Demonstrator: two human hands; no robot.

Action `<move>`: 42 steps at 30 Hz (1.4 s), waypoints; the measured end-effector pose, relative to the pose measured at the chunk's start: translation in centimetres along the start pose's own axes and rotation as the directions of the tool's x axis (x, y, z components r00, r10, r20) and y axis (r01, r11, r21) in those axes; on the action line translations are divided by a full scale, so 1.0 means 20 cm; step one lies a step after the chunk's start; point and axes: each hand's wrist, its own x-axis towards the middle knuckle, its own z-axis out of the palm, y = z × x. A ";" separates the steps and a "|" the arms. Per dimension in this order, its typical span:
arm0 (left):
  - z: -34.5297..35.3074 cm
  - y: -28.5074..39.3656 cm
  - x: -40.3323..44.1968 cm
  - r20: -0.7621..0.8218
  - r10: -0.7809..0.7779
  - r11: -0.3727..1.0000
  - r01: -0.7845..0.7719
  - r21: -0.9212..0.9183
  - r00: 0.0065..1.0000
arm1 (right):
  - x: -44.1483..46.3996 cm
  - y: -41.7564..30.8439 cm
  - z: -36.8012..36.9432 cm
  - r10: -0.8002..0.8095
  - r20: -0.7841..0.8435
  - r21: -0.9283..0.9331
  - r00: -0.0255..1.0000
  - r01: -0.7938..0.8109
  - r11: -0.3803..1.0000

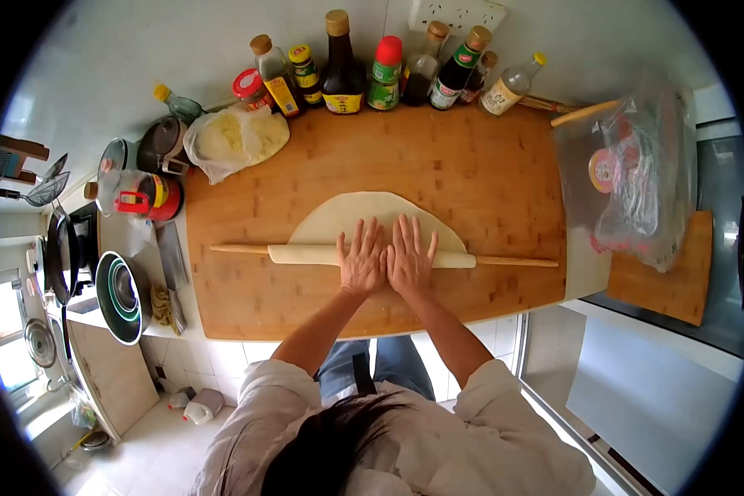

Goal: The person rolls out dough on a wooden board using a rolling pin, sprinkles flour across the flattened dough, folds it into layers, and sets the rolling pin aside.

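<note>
While the left hand (361,263) and right hand (410,258) lie flat, unclenched, atop the rolling pin (517,261), dough (355,213) wraps its middle and spreads beyond it; uneven pressure could crease the dough.

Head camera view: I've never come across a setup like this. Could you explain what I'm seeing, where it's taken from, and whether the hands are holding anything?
There is no machine here, just a person working with bare hands. The single picture comes from a camera worn on the head, looking forward and down.

The left hand and right hand lie side by side, palms down with fingers extended. They rest on dough wrapped around a wooden rolling pin, whose bare ends stick out on both sides. Neither hand is closed around it.

Beyond the pin, the rest of the dough sheet lies flat on a wooden board. A row of bottles and jars lines the board's far side.
</note>
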 end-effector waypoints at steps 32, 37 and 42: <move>-0.15 -0.12 -0.31 -0.080 0.048 0.996 -0.042 0.082 0.996 | -0.60 0.22 -0.16 0.023 -0.099 -0.072 0.995 -0.030 0.997; -0.10 0.10 -0.04 -0.156 0.017 0.987 0.009 0.161 0.988 | -0.23 0.05 -0.06 0.155 -0.154 -0.055 0.976 -0.165 0.985; 0.04 -0.01 0.08 -0.064 0.172 0.974 -0.160 0.158 0.983 | -0.05 0.01 -0.13 -0.012 -0.123 -0.104 0.992 -0.001 0.995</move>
